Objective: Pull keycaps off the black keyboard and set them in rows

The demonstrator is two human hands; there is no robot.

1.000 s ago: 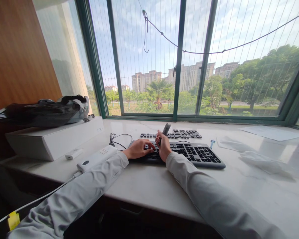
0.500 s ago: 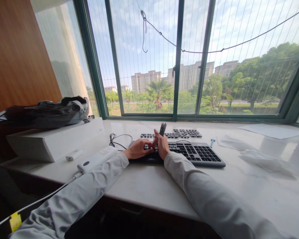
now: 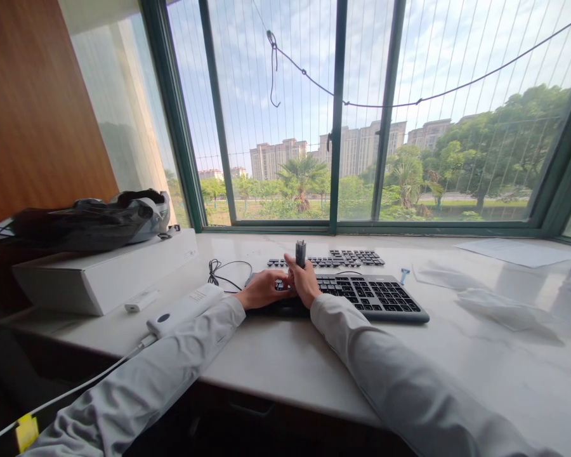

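Observation:
A black keyboard (image 3: pixel 385 298) lies on the white countertop, with many of its keycaps off on the right part. My right hand (image 3: pixel 304 282) is closed around a dark grey stick-like tool (image 3: pixel 301 252), whose notched end points up; its lower end is hidden. Close against it, over the keyboard's left part, my left hand (image 3: pixel 264 289) has its fingers bent together, and what they pinch, if anything, is hidden. Behind the keyboard, loose keycaps (image 3: pixel 356 257) are laid out in rows. A small light-blue tool (image 3: pixel 404 275) rests by the keyboard's far right corner.
On the left are a white box (image 3: pixel 109 270) with a dark bag (image 3: pixel 90 219) on top, a white power strip (image 3: pixel 185 309) and a small white piece (image 3: pixel 141 301). A black cable (image 3: pixel 219 270) lies coiled nearby. Clear plastic bags (image 3: pixel 504 311) and paper (image 3: pixel 514 251) lie at right.
The tool in my right hand has turned more upright and shifted slightly left. My left hand stays beside it over the keyboard.

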